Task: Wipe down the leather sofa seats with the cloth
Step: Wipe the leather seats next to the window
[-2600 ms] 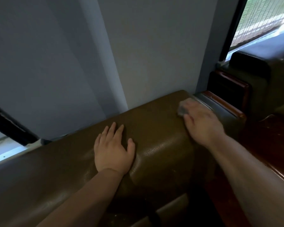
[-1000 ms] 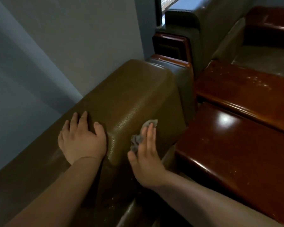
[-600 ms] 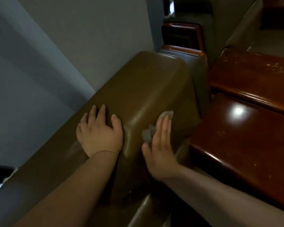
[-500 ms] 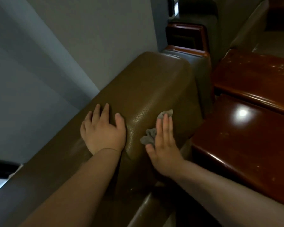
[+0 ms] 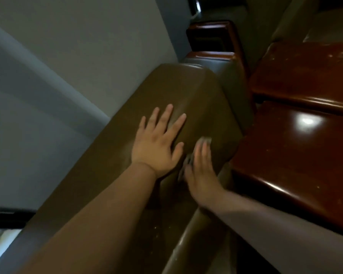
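The brown leather sofa backrest (image 5: 188, 91) runs diagonally from lower left to upper middle along the wall. My left hand (image 5: 156, 143) lies flat on its top with fingers spread. My right hand (image 5: 201, 171), blurred, presses a small grey cloth (image 5: 186, 163) against the backrest's front face with straight fingers. Only grey bits of the cloth show at the fingertips and beside the thumb. The seat cushion (image 5: 188, 238) shows at the bottom.
A glossy dark-red wooden armrest or side table (image 5: 297, 155) stands right of the sofa end, with a second wooden surface (image 5: 305, 76) behind it. A grey wall (image 5: 77, 56) backs the sofa. Another sofa's arm (image 5: 214, 36) sits at the top.
My right hand with the cloth has slid down and left on the backrest's front face, closer to my left hand. My left hand has spread its fingers. The view has tilted.
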